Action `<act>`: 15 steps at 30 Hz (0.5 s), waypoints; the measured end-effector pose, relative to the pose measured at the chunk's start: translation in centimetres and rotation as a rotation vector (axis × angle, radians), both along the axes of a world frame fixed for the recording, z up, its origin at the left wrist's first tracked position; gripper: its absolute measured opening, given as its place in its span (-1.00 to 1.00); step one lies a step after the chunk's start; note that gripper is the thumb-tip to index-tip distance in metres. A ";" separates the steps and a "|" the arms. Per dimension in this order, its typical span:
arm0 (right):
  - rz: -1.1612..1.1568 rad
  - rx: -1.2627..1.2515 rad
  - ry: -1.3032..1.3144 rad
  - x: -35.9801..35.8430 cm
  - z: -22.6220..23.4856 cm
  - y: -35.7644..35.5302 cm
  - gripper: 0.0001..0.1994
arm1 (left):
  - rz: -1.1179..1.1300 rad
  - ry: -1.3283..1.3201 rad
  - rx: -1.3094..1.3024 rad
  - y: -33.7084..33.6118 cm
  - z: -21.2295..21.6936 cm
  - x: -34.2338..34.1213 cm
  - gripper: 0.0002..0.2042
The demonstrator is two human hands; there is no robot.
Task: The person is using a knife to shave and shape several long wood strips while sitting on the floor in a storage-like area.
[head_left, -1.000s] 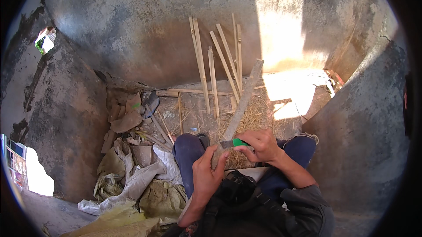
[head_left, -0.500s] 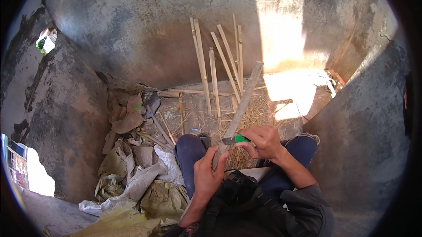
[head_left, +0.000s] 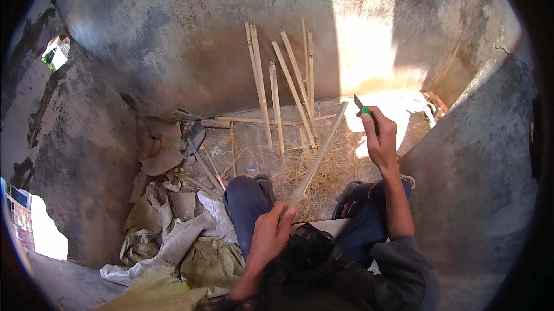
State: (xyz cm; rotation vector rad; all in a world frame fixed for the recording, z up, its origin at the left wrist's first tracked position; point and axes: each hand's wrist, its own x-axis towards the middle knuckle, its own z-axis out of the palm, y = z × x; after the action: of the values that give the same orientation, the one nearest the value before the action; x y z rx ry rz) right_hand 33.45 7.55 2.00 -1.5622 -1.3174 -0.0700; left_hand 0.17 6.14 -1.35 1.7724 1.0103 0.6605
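Note:
My left hand (head_left: 271,233) grips the near end of a long bamboo strip (head_left: 320,155) between thumb and fingers. The strip slants away to the upper right, above the shavings between my knees. My right hand (head_left: 379,135) is closed around the green handle of a knife (head_left: 359,104), whose short blade points up and to the left. The blade is close to the strip's far end, with a small gap between them. My palm and fingers hide most of the handle.
Several bamboo strips (head_left: 277,106) lean on the back wall (head_left: 190,40). Pale shavings (head_left: 314,187) litter the floor between my feet. Broken clay pieces (head_left: 161,162) and crumpled sacks (head_left: 184,239) lie to the left. A side wall (head_left: 473,167) rises close on my right.
My right hand has swung away from me, carrying the knife from the strip's near part to beside its far end. The strip has turned more edge-on in my left hand.

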 end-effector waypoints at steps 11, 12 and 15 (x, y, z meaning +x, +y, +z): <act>0.414 -0.042 -0.314 -6.8 -5.2 -2.6 -0.71 | 0.080 -0.119 -0.013 1.9 -1.1 0.9 -0.80; 0.433 -0.038 -0.326 -7.3 -5.1 -2.6 -0.72 | 0.088 -0.124 0.005 1.8 -1.2 0.9 -0.81; 0.475 -0.035 -0.353 -8.3 -4.8 -2.7 -0.73 | 0.105 -0.123 0.068 1.7 -1.4 1.3 -0.81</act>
State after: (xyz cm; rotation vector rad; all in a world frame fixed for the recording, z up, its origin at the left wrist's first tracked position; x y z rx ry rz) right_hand 25.19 4.89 -2.81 -1.2628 -1.9479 -0.0250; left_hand 1.46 7.82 -2.77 1.7230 1.0118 0.8681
